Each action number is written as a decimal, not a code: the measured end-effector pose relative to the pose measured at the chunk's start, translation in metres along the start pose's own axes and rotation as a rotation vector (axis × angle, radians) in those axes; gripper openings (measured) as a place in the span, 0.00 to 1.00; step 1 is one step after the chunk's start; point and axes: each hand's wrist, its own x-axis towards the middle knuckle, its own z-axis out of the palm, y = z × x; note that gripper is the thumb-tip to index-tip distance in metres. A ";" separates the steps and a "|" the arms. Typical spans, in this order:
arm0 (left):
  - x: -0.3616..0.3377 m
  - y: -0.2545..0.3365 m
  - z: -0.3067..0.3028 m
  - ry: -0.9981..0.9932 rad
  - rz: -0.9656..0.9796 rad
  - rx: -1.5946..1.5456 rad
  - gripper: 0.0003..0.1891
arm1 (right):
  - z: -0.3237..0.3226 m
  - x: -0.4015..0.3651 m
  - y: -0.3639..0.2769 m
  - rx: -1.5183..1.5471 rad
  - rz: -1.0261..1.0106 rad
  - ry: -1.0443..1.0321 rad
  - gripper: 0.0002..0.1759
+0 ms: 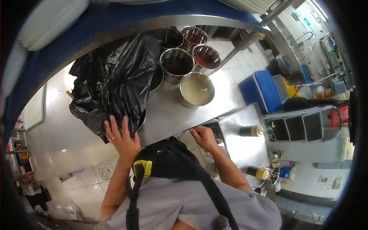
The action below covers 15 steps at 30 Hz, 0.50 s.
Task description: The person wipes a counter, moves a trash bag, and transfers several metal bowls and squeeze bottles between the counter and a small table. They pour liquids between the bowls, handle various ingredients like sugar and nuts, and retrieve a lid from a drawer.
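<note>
A crumpled black plastic bag (pixel 115 73) is draped over the steel table, with the curved rim of a metal container showing under its right side. On the bag's near edge rests my left hand (pixel 124 142), fingers spread, a ring on one of them. My right hand (pixel 206 138) is at the table's front edge, its fingers curled in; whether anything is inside them is hidden. Just beyond it on the table stands a steel pot of pale, creamy liquid (pixel 197 90). Behind that are a pot of dark liquid (pixel 176 63) and a pot of reddish liquid (pixel 207 57).
The steel table (pixel 57 142) has a white board (pixel 35 105) at its left end. An overhead shelf (pixel 153 17) crosses the top. To my right, a lower steel counter (pixel 249 143) holds squeeze bottles (pixel 251 131). A blue cooler (pixel 260 92) stands on the tiled floor.
</note>
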 end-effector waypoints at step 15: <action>-0.046 -0.056 0.005 0.053 -0.430 -0.195 0.45 | -0.024 0.014 0.062 0.032 -0.073 -0.037 0.18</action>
